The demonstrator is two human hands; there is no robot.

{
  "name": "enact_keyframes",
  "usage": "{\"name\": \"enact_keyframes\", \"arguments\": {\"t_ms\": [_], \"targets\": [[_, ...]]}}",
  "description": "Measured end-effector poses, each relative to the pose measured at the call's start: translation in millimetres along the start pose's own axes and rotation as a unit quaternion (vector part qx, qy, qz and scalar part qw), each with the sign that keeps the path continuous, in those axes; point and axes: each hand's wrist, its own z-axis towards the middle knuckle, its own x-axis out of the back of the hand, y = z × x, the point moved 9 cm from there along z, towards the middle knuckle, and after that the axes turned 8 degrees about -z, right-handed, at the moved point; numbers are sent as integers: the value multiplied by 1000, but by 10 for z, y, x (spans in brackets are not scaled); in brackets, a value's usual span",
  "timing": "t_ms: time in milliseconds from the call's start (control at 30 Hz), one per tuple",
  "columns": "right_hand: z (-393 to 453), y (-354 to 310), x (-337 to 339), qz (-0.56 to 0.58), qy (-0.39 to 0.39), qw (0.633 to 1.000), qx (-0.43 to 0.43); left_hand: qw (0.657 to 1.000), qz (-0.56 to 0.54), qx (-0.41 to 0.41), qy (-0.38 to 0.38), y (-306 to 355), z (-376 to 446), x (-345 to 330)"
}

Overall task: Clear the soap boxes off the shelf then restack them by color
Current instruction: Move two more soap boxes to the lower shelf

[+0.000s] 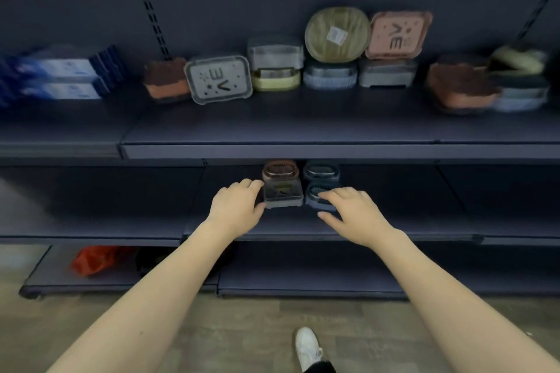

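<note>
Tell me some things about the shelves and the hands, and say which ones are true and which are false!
1. Both hands reach into the middle shelf. True: the left hand and the right hand are both there.
2. The left hand touches a grey square plastic soap box. True.
3. The right hand lifts an orange bag. False: it rests on a blue oval soap box; the orange bag lies on the bottom shelf.
4. The top shelf is bare. False: many soap boxes stand on it, such as a pink square lid.
5. A white shoe stands on the wooden floor. True.
</note>
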Motion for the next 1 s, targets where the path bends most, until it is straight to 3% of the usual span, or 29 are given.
{"name": "enact_keyframes", "arguments": {"t_ms": [233,600,767,1000], "targets": [[-15,-291,644,6,50,998,26,999,-13,-11,29,199,-174,590],[377,-220,1429,-30,108,992,54,986,54,-31,152,285,294,1536],[638,-71,1560,-50,118,990,56,982,81,26,170,-93,647,1736],[950,192,1486,-60,79,994,48,984,53,117,124,-572,1340,1699]]}}
